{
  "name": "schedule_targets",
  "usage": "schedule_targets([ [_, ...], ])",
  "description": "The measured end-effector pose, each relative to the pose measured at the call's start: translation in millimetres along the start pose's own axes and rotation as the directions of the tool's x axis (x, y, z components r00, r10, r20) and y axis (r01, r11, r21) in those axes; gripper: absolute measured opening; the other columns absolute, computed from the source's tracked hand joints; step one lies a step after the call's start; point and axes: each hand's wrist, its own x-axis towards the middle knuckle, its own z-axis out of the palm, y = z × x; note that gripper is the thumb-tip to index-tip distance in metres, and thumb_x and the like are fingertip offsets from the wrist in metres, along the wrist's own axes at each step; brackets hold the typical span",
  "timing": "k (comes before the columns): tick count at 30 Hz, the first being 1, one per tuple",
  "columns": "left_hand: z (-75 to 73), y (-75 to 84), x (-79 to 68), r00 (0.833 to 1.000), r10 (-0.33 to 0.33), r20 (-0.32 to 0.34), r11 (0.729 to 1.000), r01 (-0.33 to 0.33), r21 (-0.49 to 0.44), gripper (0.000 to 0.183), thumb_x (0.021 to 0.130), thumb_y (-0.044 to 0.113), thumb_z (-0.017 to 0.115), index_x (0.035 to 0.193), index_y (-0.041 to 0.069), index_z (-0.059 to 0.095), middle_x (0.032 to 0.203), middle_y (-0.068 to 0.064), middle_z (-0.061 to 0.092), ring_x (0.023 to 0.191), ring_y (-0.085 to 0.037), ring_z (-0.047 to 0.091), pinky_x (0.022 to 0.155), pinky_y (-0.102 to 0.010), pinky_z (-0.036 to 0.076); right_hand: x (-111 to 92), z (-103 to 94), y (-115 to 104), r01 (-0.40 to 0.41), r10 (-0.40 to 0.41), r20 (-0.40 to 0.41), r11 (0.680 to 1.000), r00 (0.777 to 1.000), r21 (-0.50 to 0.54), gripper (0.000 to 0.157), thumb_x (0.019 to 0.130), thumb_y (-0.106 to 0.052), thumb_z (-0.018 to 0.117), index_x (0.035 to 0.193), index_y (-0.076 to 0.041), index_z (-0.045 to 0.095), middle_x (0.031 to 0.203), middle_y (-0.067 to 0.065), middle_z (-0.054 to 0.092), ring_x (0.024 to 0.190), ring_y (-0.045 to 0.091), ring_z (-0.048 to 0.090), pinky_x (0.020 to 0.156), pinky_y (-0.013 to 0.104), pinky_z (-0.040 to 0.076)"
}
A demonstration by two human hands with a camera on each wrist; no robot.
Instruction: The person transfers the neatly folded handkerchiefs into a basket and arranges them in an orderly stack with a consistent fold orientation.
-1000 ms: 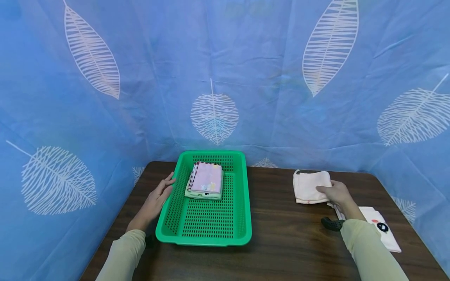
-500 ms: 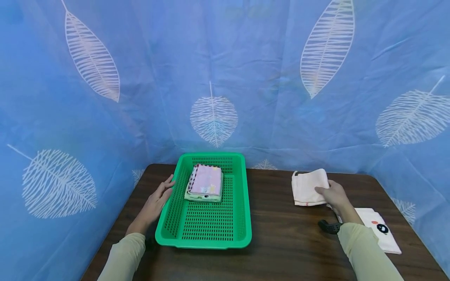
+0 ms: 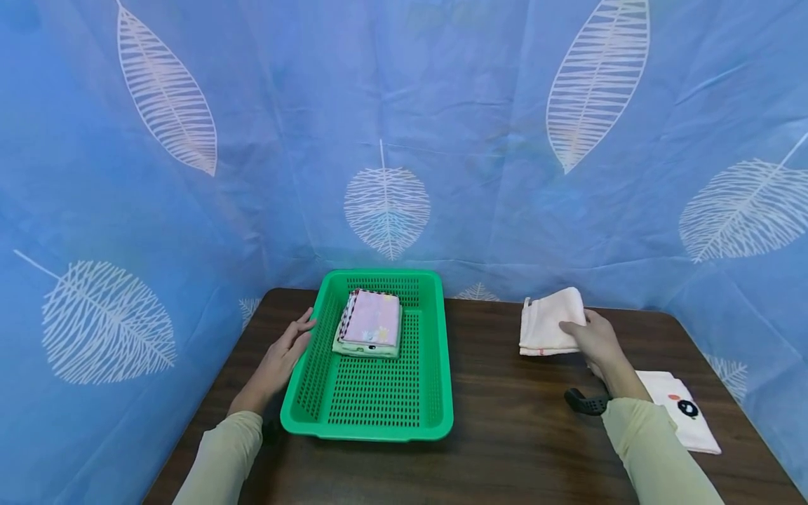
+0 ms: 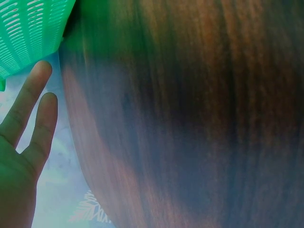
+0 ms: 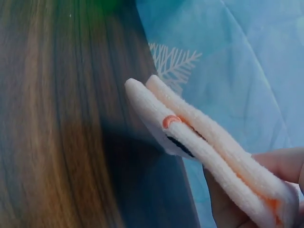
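Observation:
My right hand point(image 3: 596, 344) pinches a folded white towel point(image 3: 548, 324) by its right edge, thumb on top. In the right wrist view the towel point(image 5: 190, 137) shows its thick folded layers and an orange mark, with the table surface below it. At the left, my left hand point(image 3: 280, 361) has its fingers extended against the left rim of a green plastic basket point(image 3: 442, 365). The left wrist view shows two straight fingers point(image 4: 45, 118) by the basket wall point(image 4: 28, 38). Inside the basket lies a stack of folded towels, a pink one point(image 3: 372, 319) on top.
Another white towel point(image 3: 678, 414) with a cartoon eye lies folded at the right of the dark wooden table point(image 3: 505, 435), partly behind my right forearm. A blue leaf-patterned cloth point(image 3: 284, 140) hangs behind and around the table.
My right hand has moved slightly left and away from me, carrying the towel, which now looks tilted with its right side raised. The left hand and basket have stayed in place.

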Motion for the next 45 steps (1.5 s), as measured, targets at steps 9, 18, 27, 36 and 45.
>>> schedule_targets([
  [9,-0.5,1.1,1.1,1.000,-0.005,-0.006,1.000,0.006,0.016,0.048,0.111,0.047,0.034,0.153,0.024,0.041,0.172,0.009,0.017,0.160,-0.033,0.017,0.121,-0.069,0.022,-5.0,1.8,-14.7,0.006,-0.010,0.048,0.996,0.999,0.092,0.077,0.108,-0.029,0.045,0.161,0.009,0.004,0.158,0.037,0.030,0.123,0.025,0.061,0.080,0.016,0.057],
  [18,-0.1,3.2,-0.9,1.000,-0.008,-0.007,1.000,0.008,0.015,0.048,0.112,0.046,0.034,0.153,0.023,0.041,0.172,0.010,0.016,0.160,-0.033,0.017,0.121,-0.068,0.024,-12.4,3.7,-32.6,-0.020,0.004,0.086,0.983,0.996,0.183,0.082,0.107,-0.031,0.047,0.162,0.003,-0.003,0.163,0.033,0.023,0.107,0.006,0.064,0.081,0.014,0.057],
  [27,-0.4,5.8,-0.3,1.000,-0.021,-0.003,1.000,0.021,0.012,0.048,0.111,0.048,0.033,0.152,0.024,0.041,0.172,0.010,0.016,0.160,-0.033,0.017,0.121,-0.067,0.024,-19.8,12.0,-50.5,-0.009,-0.012,0.088,0.972,0.996,0.233,0.083,0.106,-0.032,0.048,0.164,-0.002,-0.003,0.166,0.027,0.020,0.146,0.036,0.041,0.080,0.010,0.055],
  [36,-0.8,6.3,-1.1,1.000,-0.021,0.004,1.000,0.021,0.013,0.048,0.111,0.047,0.032,0.153,0.024,0.040,0.172,0.011,0.014,0.160,-0.033,0.016,0.121,-0.068,0.024,-27.9,19.7,-64.9,0.063,-0.097,0.101,0.953,0.990,0.297,0.081,0.107,-0.027,0.049,0.164,0.000,-0.001,0.164,0.029,0.024,0.106,0.000,0.064,0.082,0.012,0.056],
  [45,-1.4,5.0,-0.7,1.000,-0.016,-0.001,1.000,0.017,0.018,0.049,0.111,0.049,0.033,0.153,0.024,0.040,0.172,0.011,0.015,0.160,-0.033,0.016,0.121,-0.068,0.024,-33.3,25.8,-81.0,0.086,-0.133,0.120,0.938,0.984,0.336,0.081,0.106,-0.026,0.051,0.164,-0.003,-0.001,0.164,0.028,0.025,0.093,-0.009,0.066,0.083,0.014,0.058],
])
